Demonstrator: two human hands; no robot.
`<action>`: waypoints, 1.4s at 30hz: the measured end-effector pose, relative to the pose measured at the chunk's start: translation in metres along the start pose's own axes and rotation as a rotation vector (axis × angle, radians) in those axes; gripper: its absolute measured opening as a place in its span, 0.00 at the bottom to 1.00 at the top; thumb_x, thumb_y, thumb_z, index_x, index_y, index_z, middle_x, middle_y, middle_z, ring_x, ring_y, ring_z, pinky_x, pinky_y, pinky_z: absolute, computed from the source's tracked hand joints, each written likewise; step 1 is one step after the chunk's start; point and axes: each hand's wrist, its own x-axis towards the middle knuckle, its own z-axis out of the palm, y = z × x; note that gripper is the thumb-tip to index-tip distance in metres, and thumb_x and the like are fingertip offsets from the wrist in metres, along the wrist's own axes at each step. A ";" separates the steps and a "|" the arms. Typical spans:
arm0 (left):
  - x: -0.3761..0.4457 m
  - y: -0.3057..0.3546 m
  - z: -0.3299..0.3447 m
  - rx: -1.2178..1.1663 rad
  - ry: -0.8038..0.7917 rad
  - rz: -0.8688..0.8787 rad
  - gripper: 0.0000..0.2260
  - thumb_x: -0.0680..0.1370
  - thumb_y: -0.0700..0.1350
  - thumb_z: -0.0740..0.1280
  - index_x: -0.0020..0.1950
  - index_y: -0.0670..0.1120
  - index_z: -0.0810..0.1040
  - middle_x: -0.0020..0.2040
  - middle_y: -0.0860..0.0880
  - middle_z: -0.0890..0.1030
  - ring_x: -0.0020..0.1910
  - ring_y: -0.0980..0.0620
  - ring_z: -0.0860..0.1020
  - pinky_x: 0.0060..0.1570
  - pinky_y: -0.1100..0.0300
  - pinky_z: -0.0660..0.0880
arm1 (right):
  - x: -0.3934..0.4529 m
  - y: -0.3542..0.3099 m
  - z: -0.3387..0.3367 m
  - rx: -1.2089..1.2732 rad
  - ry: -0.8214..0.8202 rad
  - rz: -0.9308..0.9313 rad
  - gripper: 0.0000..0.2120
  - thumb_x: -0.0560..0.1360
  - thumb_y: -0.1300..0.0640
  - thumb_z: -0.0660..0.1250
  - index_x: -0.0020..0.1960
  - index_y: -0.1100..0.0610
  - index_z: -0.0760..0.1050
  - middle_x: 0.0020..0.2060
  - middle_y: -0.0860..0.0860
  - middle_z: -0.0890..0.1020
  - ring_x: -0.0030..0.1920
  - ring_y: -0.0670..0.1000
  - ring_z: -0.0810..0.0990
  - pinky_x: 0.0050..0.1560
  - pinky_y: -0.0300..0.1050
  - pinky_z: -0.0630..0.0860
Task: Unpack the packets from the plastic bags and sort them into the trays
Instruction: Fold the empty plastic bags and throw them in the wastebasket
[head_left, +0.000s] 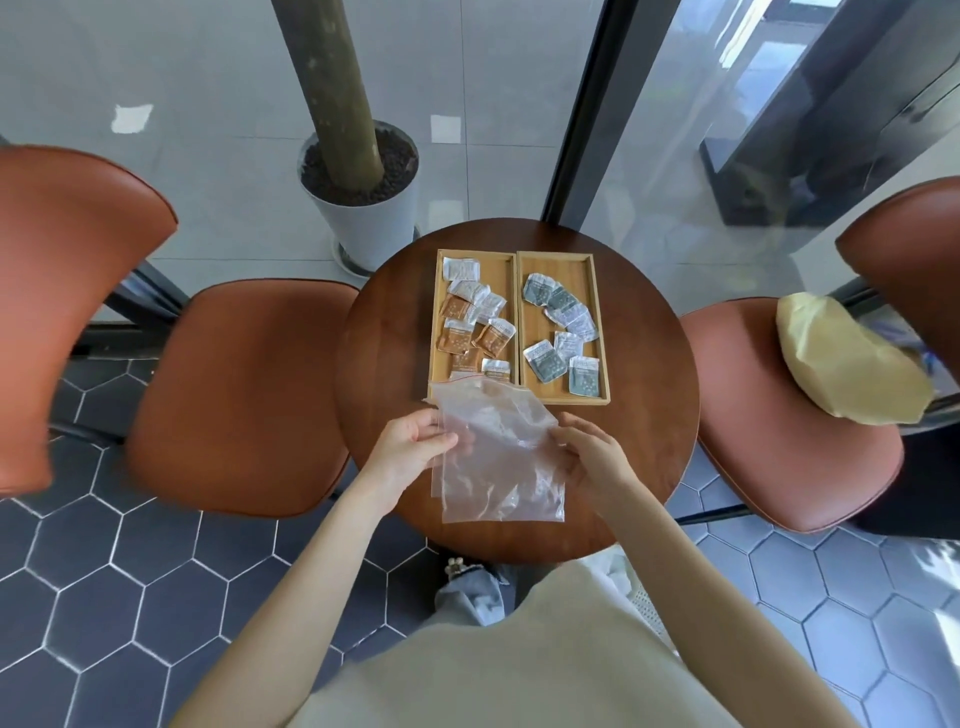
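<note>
Two wooden trays stand side by side on a round dark wooden table (384, 364). The left tray (506, 291) holds several brown and white packets (457, 340). The right tray (597, 312) holds several grey-green and white packets (543, 358). A clear zip plastic bag (493, 421) is held over a second clear bag (509, 493) that lies flat on the table. My left hand (410, 441) grips the upper bag's left edge. My right hand (587, 452) grips its right edge. Both bags look empty.
Brown leather chairs (244, 400) stand left and right of the table; the right one (779, 457) carries a yellowish paper bag (841, 358). A potted tree trunk in a white pot (363, 218) stands behind the table, beside a glass wall.
</note>
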 end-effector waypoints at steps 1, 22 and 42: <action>-0.001 0.001 0.000 0.001 0.004 -0.004 0.10 0.76 0.37 0.65 0.56 0.45 0.77 0.49 0.46 0.84 0.49 0.50 0.83 0.56 0.55 0.77 | -0.002 0.000 -0.001 0.015 -0.012 -0.015 0.12 0.73 0.68 0.66 0.55 0.58 0.75 0.33 0.53 0.80 0.30 0.50 0.74 0.26 0.40 0.72; -0.003 -0.002 0.044 0.318 0.041 0.040 0.10 0.73 0.48 0.69 0.49 0.43 0.80 0.54 0.48 0.79 0.55 0.52 0.75 0.55 0.61 0.71 | -0.031 -0.016 -0.055 -0.635 -0.090 -0.372 0.05 0.74 0.60 0.67 0.49 0.59 0.78 0.48 0.50 0.79 0.50 0.50 0.77 0.47 0.37 0.73; -0.088 -0.062 0.241 0.171 -0.021 0.068 0.08 0.68 0.34 0.73 0.41 0.47 0.80 0.36 0.54 0.84 0.37 0.56 0.81 0.40 0.65 0.76 | -0.107 0.061 -0.261 0.000 -0.150 0.019 0.04 0.73 0.70 0.64 0.45 0.64 0.76 0.39 0.58 0.82 0.37 0.53 0.84 0.42 0.44 0.82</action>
